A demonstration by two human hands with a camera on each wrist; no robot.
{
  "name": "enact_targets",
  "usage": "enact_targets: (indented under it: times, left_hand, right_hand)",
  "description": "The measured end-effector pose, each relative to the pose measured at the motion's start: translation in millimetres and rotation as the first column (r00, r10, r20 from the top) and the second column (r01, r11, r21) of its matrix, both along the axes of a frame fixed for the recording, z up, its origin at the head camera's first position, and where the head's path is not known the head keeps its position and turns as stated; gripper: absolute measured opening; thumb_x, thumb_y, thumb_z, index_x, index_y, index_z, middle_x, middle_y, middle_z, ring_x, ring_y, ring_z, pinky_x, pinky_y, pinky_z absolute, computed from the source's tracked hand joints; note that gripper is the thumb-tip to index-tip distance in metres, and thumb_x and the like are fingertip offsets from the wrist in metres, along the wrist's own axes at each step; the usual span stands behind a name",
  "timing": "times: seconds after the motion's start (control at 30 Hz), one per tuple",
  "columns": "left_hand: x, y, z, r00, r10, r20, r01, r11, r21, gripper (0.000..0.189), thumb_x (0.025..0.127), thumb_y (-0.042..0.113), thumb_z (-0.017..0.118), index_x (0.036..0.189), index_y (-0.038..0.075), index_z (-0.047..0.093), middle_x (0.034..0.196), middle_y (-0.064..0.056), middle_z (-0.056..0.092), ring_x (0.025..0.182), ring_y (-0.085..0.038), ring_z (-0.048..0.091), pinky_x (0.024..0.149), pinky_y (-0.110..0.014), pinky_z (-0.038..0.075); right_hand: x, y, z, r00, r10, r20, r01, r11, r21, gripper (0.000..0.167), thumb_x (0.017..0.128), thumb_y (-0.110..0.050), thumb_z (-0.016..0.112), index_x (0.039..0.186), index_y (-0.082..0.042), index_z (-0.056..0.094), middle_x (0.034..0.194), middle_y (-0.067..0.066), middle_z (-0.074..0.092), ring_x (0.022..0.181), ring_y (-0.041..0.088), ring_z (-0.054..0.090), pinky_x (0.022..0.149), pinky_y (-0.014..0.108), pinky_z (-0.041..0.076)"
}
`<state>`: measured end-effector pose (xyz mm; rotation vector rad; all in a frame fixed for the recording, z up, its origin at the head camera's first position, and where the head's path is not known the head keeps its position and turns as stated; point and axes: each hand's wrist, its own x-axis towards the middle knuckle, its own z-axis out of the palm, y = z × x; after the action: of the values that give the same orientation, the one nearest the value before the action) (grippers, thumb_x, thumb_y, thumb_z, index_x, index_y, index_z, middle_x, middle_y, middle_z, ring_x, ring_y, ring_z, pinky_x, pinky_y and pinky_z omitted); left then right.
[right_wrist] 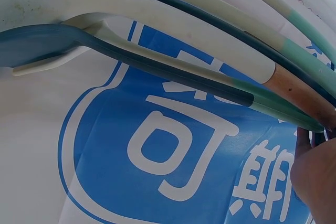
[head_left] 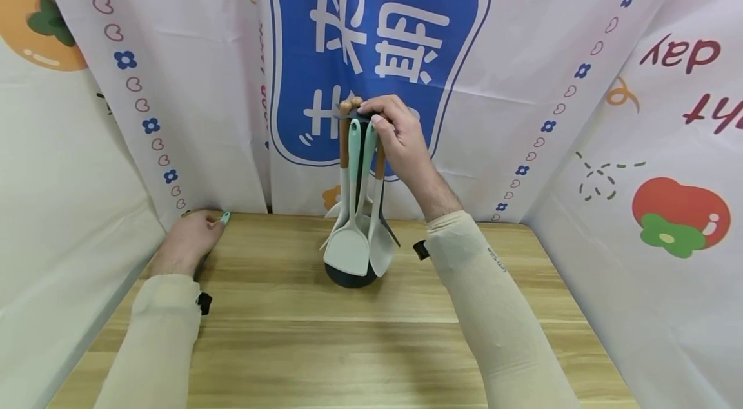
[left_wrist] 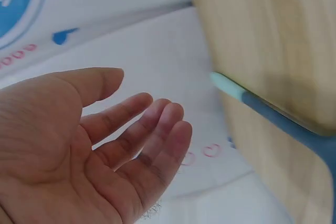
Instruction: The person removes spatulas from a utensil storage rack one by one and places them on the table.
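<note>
Nearest, the left hand [left_wrist: 73, 156], out at ten o'clock, has loose fingers grasping nothing; a dark utensil [left_wrist: 278, 117] lies just beside, where a careless brush could knock it. At twelve, the right hand [head_left: 400, 135] grips the top of the utensil stand [head_left: 342, 279]; a sideways tug might topple it. The stand's long axis is vertical, hung utensils [head_left: 346, 251] heads-down; the loose one's handle points to one o'clock.

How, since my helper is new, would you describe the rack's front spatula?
At the wooden table, find the utensil rack beneath the right hand. The spatula hangs in front. Unlike the brown-handled utensil on its right, it has a mint handle and broad head.
</note>
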<state>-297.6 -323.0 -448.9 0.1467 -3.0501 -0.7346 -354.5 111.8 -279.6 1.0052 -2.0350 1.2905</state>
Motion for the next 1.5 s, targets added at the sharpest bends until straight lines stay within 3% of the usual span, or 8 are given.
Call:
enact_targets:
  times: [0.13,0.33,0.67,0.97,1.3,1.5]
  left_hand:
    - [3.7,14.8,10.2,0.998,-0.011,-0.066,0.012,1.0,0.01,0.061,0.123,0.039,0.047,0.157,-0.01,0.061,0.153,-0.04,0.069,0.137,-0.064,0.068,0.115,-0.077,0.057]
    - [9.8,38.1,21.4,0.981,-0.037,-0.19,0.048,0.998,0.05,0.054,0.121,0.031,0.051,0.154,-0.009,0.065,0.144,-0.039,0.074,0.129,-0.059,0.074,0.11,-0.074,0.062]
    - [17.3,70.6,34.8,0.96,-0.079,-0.268,0.13,0.975,0.178,0.05,0.122,0.028,0.053,0.156,-0.006,0.066,0.143,-0.034,0.076,0.13,-0.052,0.075,0.113,-0.071,0.062]
    - [24.3,105.0,34.5,0.919,-0.103,-0.38,0.219,0.936,0.275,0.042,0.122,0.022,0.058,0.153,-0.004,0.069,0.146,-0.032,0.075,0.131,-0.05,0.077,0.113,-0.067,0.066]
    - [30.0,146.1,28.8,0.874,-0.107,-0.475,0.278,0.91,0.306,0.032,0.12,0.013,0.062,0.147,-0.001,0.073,0.143,-0.025,0.078,0.128,-0.044,0.079,0.107,-0.062,0.071]
    - [32.5,166.8,24.0,0.863,-0.126,-0.49,0.316,0.891,0.326,0.029,0.12,0.013,0.065,0.145,0.001,0.074,0.142,-0.02,0.078,0.127,-0.04,0.079,0.105,-0.058,0.072]
  right_hand:
    - [-0.2,-0.2,-0.4,1.0,-0.001,-0.001,0.001,1.0,0.0,0.044,0.119,-0.029,0.045,0.136,-0.003,0.077,0.146,0.018,0.071,0.133,0.031,0.064,0.106,0.036,0.054]
    - [0.7,-0.6,-0.3,1.0,0.002,-0.006,-0.002,1.0,-0.003,0.044,0.119,-0.029,0.046,0.136,-0.002,0.077,0.145,0.019,0.071,0.133,0.032,0.064,0.106,0.036,0.055]
    - [0.7,-1.7,-0.6,1.0,-0.002,-0.013,0.002,1.0,-0.002,0.044,0.119,-0.028,0.046,0.136,-0.002,0.077,0.145,0.019,0.071,0.133,0.032,0.063,0.108,0.036,0.054]
    - [-1.0,-1.6,-1.4,1.0,0.001,-0.023,-0.001,1.0,-0.013,0.044,0.119,-0.028,0.046,0.135,-0.001,0.077,0.144,0.02,0.072,0.133,0.033,0.064,0.107,0.035,0.054]
    - [-2.7,-1.2,-2.9,1.0,-0.007,-0.023,0.007,1.0,-0.01,0.045,0.12,-0.028,0.045,0.136,-0.002,0.077,0.145,0.019,0.072,0.137,0.034,0.064,0.111,0.037,0.054]
    - [-2.3,-1.8,-2.3,1.0,-0.008,-0.023,0.008,1.0,-0.01,0.044,0.12,-0.028,0.045,0.136,-0.002,0.077,0.146,0.019,0.072,0.137,0.034,0.064,0.112,0.038,0.053]
